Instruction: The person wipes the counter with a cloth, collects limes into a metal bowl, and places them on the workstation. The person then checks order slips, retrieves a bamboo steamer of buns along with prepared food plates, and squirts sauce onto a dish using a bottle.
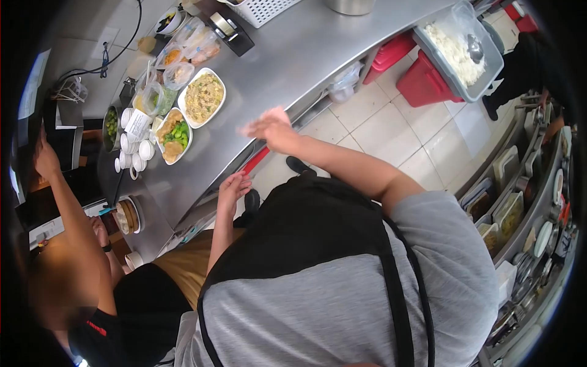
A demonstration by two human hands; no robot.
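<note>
My right hand (272, 129) is raised over the front edge of the steel counter (269, 67), its fingers stretched out, blurred at the tips and holding nothing I can see. Lower and closer to my body is my left hand (231, 188), with fingers curled together. A red strip (255, 160) shows just past its fingertips; I cannot tell whether it is held. On the counter ahead, a white tray of fried rice (204, 98) stands beside a smaller white tray with green vegetables and browned pieces (175, 137). Neither hand touches the trays.
Stacked white lidded cups (129, 147), bagged food (195, 43) and a tape dispenser (230, 33) line the counter's back. A co-worker (140, 306) reaches in at left. Right of me are a rice tub (487, 79) over a red bin (422, 82) and a food-pan station (507, 214).
</note>
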